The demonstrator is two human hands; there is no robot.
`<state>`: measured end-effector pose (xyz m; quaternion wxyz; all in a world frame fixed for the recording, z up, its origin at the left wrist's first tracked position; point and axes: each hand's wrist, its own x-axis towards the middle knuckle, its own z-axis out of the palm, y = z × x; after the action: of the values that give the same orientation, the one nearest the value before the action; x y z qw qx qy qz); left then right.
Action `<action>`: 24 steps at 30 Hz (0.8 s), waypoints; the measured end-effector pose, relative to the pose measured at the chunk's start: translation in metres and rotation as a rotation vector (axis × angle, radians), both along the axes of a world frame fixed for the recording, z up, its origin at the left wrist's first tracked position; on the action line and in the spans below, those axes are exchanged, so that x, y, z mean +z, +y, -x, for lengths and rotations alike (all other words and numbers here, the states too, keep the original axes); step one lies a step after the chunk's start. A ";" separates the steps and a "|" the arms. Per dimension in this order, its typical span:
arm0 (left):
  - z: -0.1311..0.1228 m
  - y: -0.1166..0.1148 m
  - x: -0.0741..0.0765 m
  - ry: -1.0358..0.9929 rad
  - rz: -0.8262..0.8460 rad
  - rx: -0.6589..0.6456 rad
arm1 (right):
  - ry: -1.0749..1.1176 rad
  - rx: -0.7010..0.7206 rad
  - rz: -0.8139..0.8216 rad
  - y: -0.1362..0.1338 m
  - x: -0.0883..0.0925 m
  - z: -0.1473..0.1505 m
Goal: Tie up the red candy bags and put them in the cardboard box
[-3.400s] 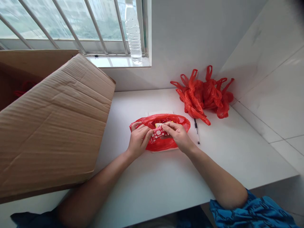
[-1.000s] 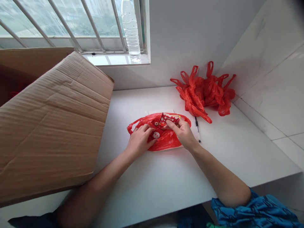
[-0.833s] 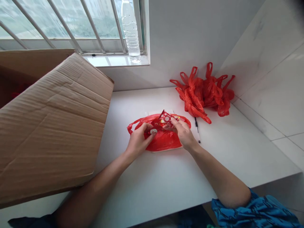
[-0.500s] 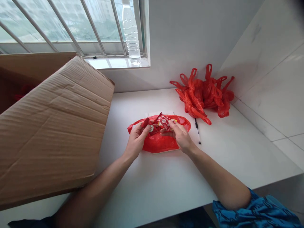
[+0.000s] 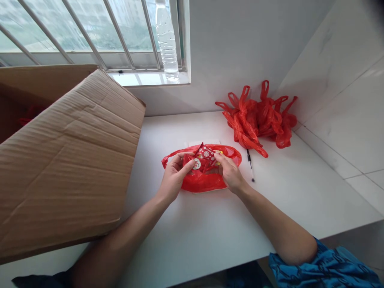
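Packets (image 5: 203,158) now lower (between both hands)

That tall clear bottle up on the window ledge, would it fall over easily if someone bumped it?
Probably yes. The water bottle stands upright on the narrow window sill, tall and slim over a small base, so a nudge near its top could tip it. It looks like thin, ribbed clear plastic, so likely light. The window bars behind might catch it.

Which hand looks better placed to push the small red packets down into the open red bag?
Probably the right hand: its fingertips pinch the patterned red packet directly above the open red bag. The left hand grips the other packet at the bag's left rim, seemingly steadying it.
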<state>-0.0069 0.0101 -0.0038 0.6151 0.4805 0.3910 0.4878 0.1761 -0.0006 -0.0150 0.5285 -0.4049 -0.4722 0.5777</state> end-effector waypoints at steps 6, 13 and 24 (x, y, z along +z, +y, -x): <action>0.000 -0.001 -0.002 0.058 -0.059 -0.004 | -0.016 0.019 -0.006 -0.004 0.006 0.002; -0.002 -0.003 0.002 0.004 0.017 -0.001 | 0.002 0.069 -0.022 -0.009 0.014 0.005; 0.000 -0.003 -0.001 0.036 -0.017 0.008 | 0.006 0.066 0.000 -0.008 0.014 0.004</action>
<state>-0.0067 0.0072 -0.0047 0.6019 0.4929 0.3996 0.4848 0.1722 -0.0087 -0.0015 0.5105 -0.3874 -0.4838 0.5961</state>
